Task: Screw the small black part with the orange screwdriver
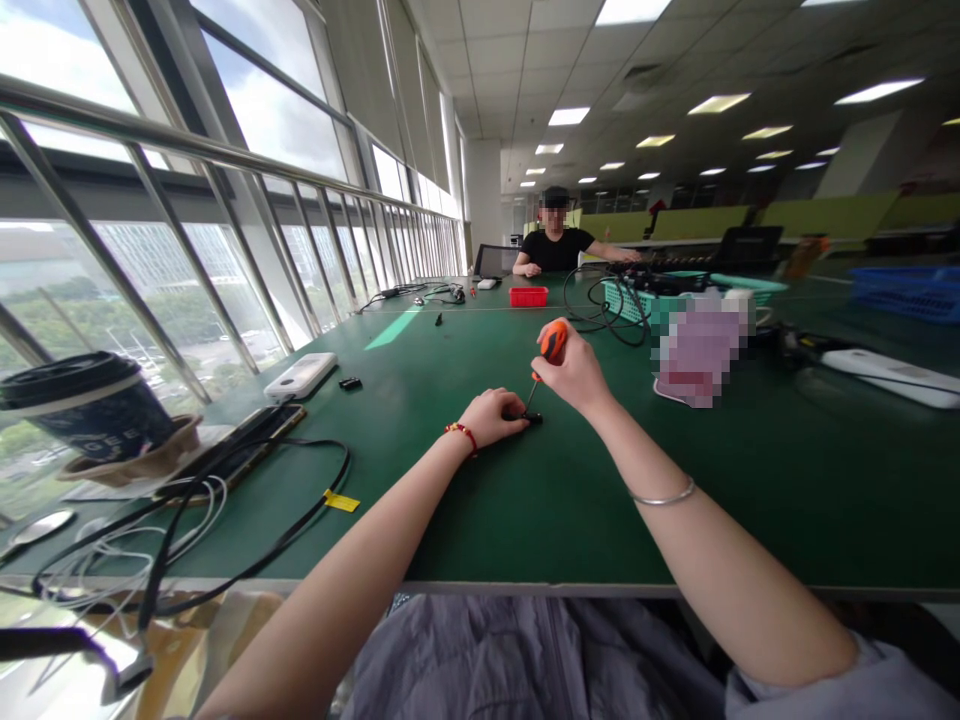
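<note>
In the middle of the green table my right hand (pixel 574 372) is closed around the orange-and-black handle of a screwdriver (pixel 554 342). Its thin shaft slants down to a small black part (pixel 534 418) lying on the tabletop. My left hand (pixel 490 416) pinches the near side of that part and keeps it against the table. The fingers cover much of the piece, so its exact kind and the screwdriver's tip do not show clearly. Another small black piece (pixel 350 383) lies farther left, apart from both hands.
On the left are a lidded cup (pixel 90 405), a white power bank (pixel 302 377), a phone (pixel 255 440) and tangled cables (pixel 180 520). A red tray (pixel 529 297), a teal basket (pixel 626 302) and a blue basket (pixel 907 292) stand farther off. A person (pixel 555 245) sits opposite.
</note>
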The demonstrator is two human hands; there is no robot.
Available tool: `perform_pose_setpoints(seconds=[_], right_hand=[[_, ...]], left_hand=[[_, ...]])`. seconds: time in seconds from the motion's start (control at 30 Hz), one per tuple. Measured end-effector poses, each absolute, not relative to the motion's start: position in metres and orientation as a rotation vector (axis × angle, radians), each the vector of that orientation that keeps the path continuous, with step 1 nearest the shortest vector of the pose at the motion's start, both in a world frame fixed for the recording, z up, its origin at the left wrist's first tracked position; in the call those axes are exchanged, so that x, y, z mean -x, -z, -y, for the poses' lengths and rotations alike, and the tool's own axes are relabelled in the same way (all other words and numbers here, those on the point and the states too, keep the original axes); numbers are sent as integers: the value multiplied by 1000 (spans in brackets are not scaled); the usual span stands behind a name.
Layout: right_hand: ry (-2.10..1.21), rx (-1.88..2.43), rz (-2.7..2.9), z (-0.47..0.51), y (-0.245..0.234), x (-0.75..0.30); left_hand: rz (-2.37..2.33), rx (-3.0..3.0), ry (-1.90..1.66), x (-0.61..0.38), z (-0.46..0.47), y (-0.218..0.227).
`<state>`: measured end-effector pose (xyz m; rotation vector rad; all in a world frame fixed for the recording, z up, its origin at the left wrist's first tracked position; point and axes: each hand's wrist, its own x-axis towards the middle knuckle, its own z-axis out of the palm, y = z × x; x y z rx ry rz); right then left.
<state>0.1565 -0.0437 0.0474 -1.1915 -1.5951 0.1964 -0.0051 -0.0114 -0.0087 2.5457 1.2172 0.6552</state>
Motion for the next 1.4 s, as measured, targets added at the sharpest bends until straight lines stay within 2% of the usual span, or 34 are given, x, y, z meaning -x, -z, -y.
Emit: perform_pose_setpoints(seconds=[0.53, 0.73, 1.03, 1.4], right_hand=[[-167, 1209, 1549, 44, -49, -157], [-108, 1310, 1528, 45, -49, -157], [-174, 1186, 1535, 42, -48, -158], [-119, 1244, 1558, 42, -48, -158]], left_hand=[[-1189, -2250, -741, 6, 11, 9], [-1220, -2307, -735, 6, 11, 8], [-1230, -2318, -740, 5, 10, 10], [-1230, -2330, -730, 5, 10, 9]])
